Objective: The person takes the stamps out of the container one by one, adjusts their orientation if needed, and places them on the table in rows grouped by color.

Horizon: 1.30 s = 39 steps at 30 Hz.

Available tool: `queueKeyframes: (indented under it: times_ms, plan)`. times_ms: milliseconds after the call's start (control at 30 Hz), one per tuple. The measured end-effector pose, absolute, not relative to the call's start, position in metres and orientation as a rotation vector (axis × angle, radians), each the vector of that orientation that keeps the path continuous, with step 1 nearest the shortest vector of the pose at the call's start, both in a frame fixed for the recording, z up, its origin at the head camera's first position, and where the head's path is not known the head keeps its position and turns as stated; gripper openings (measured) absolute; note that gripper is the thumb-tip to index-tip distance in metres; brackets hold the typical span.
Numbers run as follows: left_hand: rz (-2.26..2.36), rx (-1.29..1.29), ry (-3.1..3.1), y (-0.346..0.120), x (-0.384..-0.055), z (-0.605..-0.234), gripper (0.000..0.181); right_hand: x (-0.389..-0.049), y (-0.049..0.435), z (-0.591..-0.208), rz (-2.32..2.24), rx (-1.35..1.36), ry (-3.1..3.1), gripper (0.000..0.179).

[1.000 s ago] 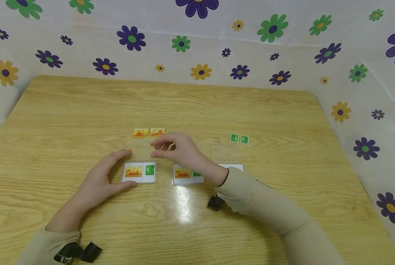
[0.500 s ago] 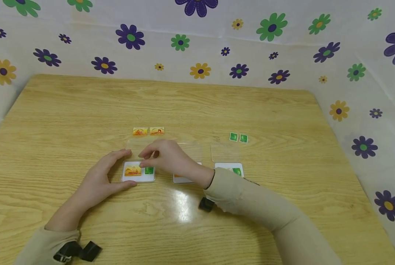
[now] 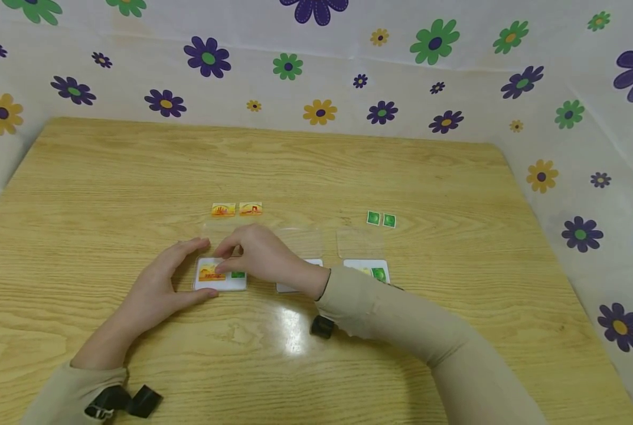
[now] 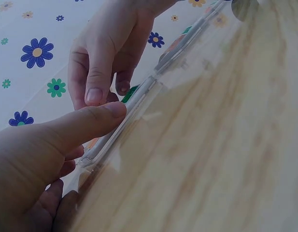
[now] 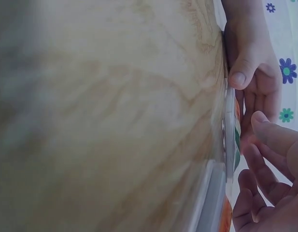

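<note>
A clear plastic case (image 3: 234, 288) with a white insert lies in front of the left hand (image 3: 154, 289). On the insert are an orange-yellow stamp (image 3: 208, 275) and a green stamp (image 3: 238, 274). The left hand spans the case's left side, thumb at the near edge and fingers spread toward the far edge. Over the same case is the right hand (image 3: 260, 254), its fingertips close above the two stamps and partly covering them in the head view. Nothing shows between the thumb and the loosely bent fingers of the right hand (image 5: 272, 164) in the right wrist view.
Two more cases lie to the right: a middle one (image 3: 287, 288) mostly behind the right forearm, and a right one (image 3: 353, 263), clear lids folded back. Farther off lie two orange-yellow stamps (image 3: 237, 209) and two green stamps (image 3: 381, 219). A flowered cloth (image 3: 274, 35) hangs behind the table.
The right hand has moved left and nearer, from beyond the left case to over its stamps. The left hand has stayed beside the case.
</note>
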<state>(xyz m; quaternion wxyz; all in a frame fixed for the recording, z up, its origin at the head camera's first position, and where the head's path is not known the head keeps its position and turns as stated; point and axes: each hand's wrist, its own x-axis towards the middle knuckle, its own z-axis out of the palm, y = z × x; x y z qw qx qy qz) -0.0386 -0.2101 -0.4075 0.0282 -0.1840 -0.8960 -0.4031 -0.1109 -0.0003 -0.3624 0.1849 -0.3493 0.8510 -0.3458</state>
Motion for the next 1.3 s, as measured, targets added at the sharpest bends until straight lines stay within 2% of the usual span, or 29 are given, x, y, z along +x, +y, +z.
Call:
queueKeyframes:
  times_ms: [1300]
  plan:
    - [-1.254, -0.574, -2.772, -0.211, -0.039, -0.407, 0.082, -0.110, -0.011, -0.362, -0.706, -1.157, 2.467, 0.018]
